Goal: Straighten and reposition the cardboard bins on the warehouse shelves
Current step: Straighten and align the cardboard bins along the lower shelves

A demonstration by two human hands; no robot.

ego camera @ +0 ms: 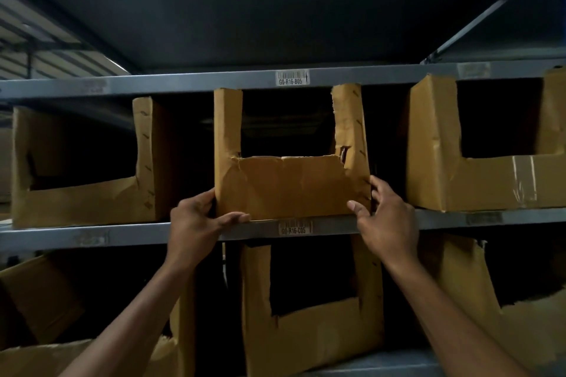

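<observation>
A worn cardboard bin (pixel 291 184) with a cut-out front stands in the middle of the upper shelf (pixel 444 219), its front edge at the shelf lip. My left hand (pixel 196 220) grips its lower left corner, thumb along the bottom front edge and fingers round the side. My right hand (pixel 386 220) grips the lower right corner, thumb on the front face and fingers behind the side wall. A second bin (pixel 82 196) sits to the left, turned at an angle. A taped bin (pixel 484 184) sits to the right.
Barcode labels (pixel 292 77) mark the grey steel shelf beams. On the lower shelf stand a torn bin (pixel 309 337) under the middle one, a bin (pixel 477 294) at right and crumpled cardboard (pixel 39 291) at left. Dark gaps separate the bins.
</observation>
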